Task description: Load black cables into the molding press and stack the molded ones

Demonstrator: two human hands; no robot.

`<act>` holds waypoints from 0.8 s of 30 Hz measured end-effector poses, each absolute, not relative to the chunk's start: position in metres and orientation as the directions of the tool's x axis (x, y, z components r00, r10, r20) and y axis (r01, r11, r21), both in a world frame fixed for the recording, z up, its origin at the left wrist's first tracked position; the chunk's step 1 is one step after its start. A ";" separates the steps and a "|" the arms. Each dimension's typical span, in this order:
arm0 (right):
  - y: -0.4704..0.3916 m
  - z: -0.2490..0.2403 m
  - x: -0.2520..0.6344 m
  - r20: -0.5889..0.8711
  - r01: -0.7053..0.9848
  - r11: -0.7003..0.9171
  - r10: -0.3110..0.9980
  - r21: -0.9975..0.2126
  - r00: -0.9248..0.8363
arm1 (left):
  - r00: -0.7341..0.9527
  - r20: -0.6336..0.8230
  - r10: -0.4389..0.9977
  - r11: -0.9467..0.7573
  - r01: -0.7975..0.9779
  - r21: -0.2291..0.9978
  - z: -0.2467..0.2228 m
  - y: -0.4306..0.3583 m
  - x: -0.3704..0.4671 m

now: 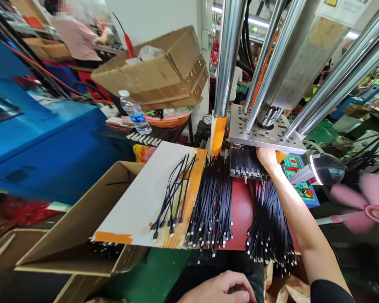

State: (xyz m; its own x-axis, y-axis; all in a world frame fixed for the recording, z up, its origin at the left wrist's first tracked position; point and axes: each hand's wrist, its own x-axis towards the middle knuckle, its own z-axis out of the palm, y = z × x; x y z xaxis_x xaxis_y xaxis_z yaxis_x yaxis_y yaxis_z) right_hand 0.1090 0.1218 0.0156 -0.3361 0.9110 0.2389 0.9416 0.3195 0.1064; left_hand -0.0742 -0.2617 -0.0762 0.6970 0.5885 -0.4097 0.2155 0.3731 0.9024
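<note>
My right hand (268,158) reaches in under the metal plate (255,132) of a press, at the right end of a black mould block (244,162). Its fingers are hidden there, so their grip does not show. Low in the view, my left hand (222,288) is over my lap with its fingers loosely curled and nothing visible in them. Black cables with small plugs lie in a thick bundle (211,206) left of the red surface (240,210), and in another bundle (268,227) beside my right forearm. Several loose cables (173,198) are spread on a white board (132,193).
Steel columns (225,59) rise above the plate. Right are a lamp (328,168), control panel (293,168) and pink fan (375,212). An open carton (72,235) sits left below the board. Behind are a water bottle (135,113) and cardboard box (158,75). A person (72,35) sits far left.
</note>
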 end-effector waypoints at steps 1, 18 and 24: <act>0.122 0.015 0.110 0.244 0.940 0.320 0.908 0.118 -0.340 | 0.714 -0.392 0.581 0.374 0.194 0.907 -0.074 -0.262 -0.077; 0.116 0.008 0.124 0.258 0.907 0.336 0.880 0.252 -0.398 | 0.751 -0.189 0.633 0.406 -0.114 0.907 -0.056 -0.266 -0.071; 0.125 0.015 0.123 0.269 0.892 0.359 0.862 0.274 -0.430 | 0.764 -0.158 0.625 0.456 -0.193 0.869 -0.057 -0.266 -0.069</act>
State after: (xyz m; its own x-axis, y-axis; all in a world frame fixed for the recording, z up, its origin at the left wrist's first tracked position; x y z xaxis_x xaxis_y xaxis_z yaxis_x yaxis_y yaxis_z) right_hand 0.1232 0.1250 0.0152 -0.4297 0.8620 0.2689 0.8922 0.3593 0.2737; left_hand -0.0692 -0.2658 -0.0571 0.7640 0.6255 -0.1581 -0.1933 0.4558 0.8688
